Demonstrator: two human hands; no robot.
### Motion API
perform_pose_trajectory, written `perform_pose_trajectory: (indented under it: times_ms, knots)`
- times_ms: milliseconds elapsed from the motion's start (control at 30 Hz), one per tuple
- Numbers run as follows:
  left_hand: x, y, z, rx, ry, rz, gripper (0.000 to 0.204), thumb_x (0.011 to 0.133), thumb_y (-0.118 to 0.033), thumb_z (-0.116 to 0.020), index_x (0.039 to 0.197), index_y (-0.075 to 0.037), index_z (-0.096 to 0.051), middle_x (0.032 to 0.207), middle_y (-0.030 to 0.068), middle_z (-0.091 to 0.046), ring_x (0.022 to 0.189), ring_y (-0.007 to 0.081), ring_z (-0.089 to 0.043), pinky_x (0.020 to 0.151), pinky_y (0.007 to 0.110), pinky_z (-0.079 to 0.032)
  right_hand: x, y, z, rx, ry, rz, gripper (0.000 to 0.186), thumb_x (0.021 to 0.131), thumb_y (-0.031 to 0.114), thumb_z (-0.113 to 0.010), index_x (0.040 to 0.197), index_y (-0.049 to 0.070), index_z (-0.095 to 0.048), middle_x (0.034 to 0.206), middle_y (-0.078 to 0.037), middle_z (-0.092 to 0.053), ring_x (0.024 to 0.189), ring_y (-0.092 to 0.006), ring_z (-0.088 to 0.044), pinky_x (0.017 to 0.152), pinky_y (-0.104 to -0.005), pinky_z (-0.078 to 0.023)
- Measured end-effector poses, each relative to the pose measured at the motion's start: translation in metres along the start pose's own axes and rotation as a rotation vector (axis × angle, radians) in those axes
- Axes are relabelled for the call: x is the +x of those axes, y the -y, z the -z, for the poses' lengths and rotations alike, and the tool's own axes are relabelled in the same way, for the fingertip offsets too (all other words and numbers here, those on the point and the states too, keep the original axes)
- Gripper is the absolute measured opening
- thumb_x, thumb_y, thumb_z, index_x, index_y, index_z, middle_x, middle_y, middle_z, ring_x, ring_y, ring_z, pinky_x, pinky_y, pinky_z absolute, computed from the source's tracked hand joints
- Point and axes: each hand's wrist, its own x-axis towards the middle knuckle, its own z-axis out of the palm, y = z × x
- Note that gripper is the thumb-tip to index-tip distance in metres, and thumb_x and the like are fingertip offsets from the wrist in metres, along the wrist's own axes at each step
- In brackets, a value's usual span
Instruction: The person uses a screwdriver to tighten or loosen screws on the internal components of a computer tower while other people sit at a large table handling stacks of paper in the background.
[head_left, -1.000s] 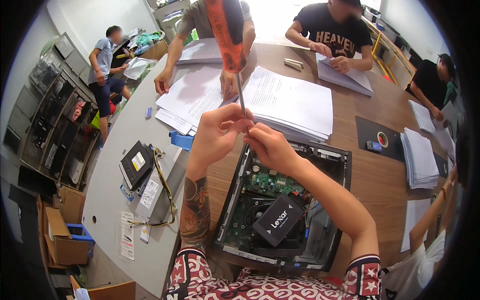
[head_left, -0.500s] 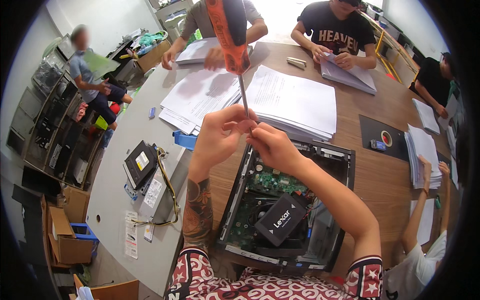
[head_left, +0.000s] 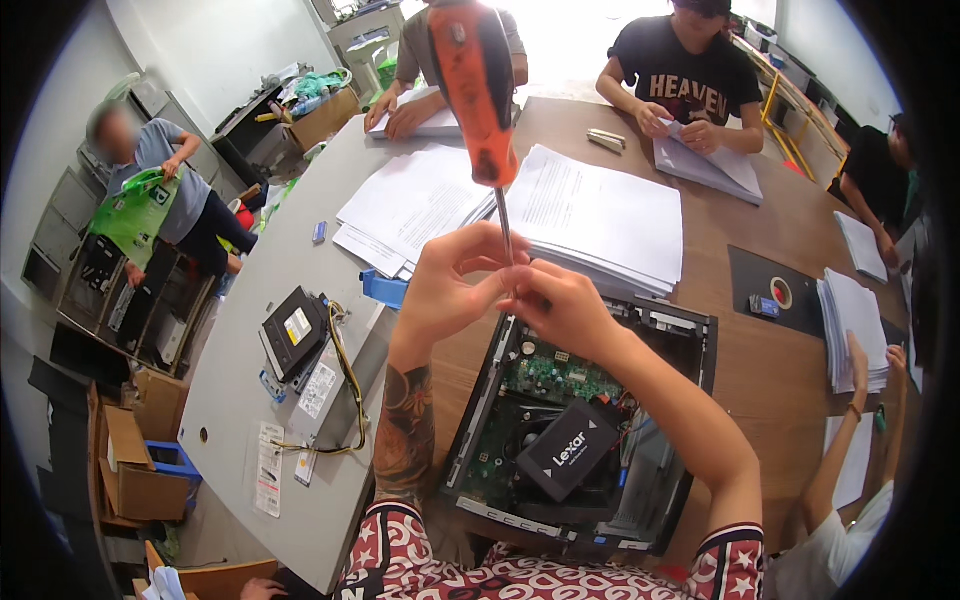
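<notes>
An orange-and-black screwdriver [head_left: 475, 110] stands upright, handle at top. My left hand [head_left: 455, 280] has its fingers closed around the lower shaft. My right hand [head_left: 560, 305] pinches at the tip, against my left fingers; anything tiny between the fingertips is hidden. Beneath them lies an opened black computer case [head_left: 703, 350] with a green circuit board [head_left: 540, 370] and a black rectangular drive [head_left: 565, 450]. To the left are a silver power supply [head_left: 338, 378] with cables and a black optical drive [head_left: 295, 335].
Paper stacks [head_left: 590, 210] lie beyond my hands. Co-workers handle paper at the far and right sides. At the left, a person [head_left: 170, 200] holds a green bag beside shelving. A tape roll [head_left: 780, 293] sits on a black mat [head_left: 750, 270]. Cardboard boxes [head_left: 140, 480] are at lower left.
The left-side person has shifted leftward, the green bag now lower. A co-worker's hands at right rose onto the paper stack. My grip looks the same; the view has shifted slightly.
</notes>
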Motion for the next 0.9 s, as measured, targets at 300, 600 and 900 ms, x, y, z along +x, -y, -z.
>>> perform_pose_trajectory:
  times_ms: [300,600,900]
  knots:
    - [0.002,0.014,0.002,-0.097,-0.029,0.045,0.015,0.083,0.003,-0.073,0.098,0.004,-0.068,0.093,0.0098,-0.071,0.088,0.0149,-0.069,0.081,0.028,-0.056,0.002,0.002,0.010,0.020,0.112,-0.097,0.025,0.087,0.025,-0.075,0.091,0.005,-0.062,0.080,-0.006,-0.058,0.064,-0.0178,-0.062,0.058,-0.0341,-0.051]
    - [0.001,0.003,0.001,-0.142,0.056,0.045,0.026,0.089,-0.003,-0.070,0.113,0.005,-0.064,0.099,0.0117,-0.071,0.095,0.0175,-0.069,0.083,0.029,-0.056,0.002,-0.002,0.012,0.193,0.192,-0.080,0.015,0.091,0.010,-0.064,0.103,0.001,-0.063,0.094,-0.011,-0.059,0.068,-0.0212,-0.064,0.062,-0.0345,-0.053]
    - [0.002,0.011,0.000,-0.072,-0.018,0.062,0.021,0.088,-0.004,-0.072,0.107,0.004,-0.065,0.096,0.0110,-0.072,0.092,0.0168,-0.071,0.081,0.028,-0.056,0.001,-0.005,0.010,0.125,0.158,-0.042,0.014,0.090,0.010,-0.066,0.103,0.003,-0.064,0.094,-0.010,-0.061,0.073,-0.0231,-0.065,0.064,-0.0355,-0.053]
